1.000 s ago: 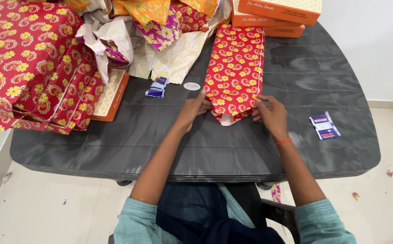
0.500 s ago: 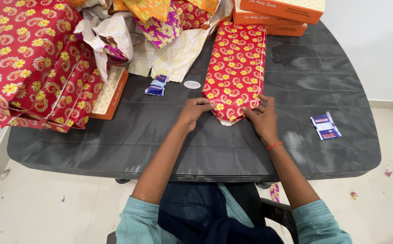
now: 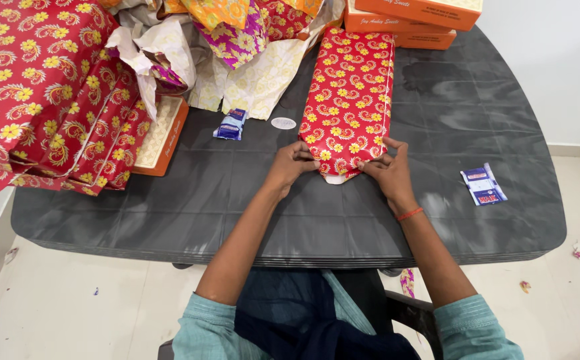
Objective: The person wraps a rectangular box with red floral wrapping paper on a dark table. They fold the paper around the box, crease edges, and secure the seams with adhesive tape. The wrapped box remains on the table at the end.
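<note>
You sat at a dark grey plastic table on a pale tiled floor beside a white wall. The wrapped box, long and flat, covered in red paper with yellow flowers, lay lengthwise on the table's middle. Your left hand and right hand met its near end, fingers pressed together, pinching the folded paper flaps at each corner; a white inner flap showed between them. Wrapped parcels at left and orange boxes at the far edge were cut off by the frame. The fingertips under the fold were hidden.
</note>
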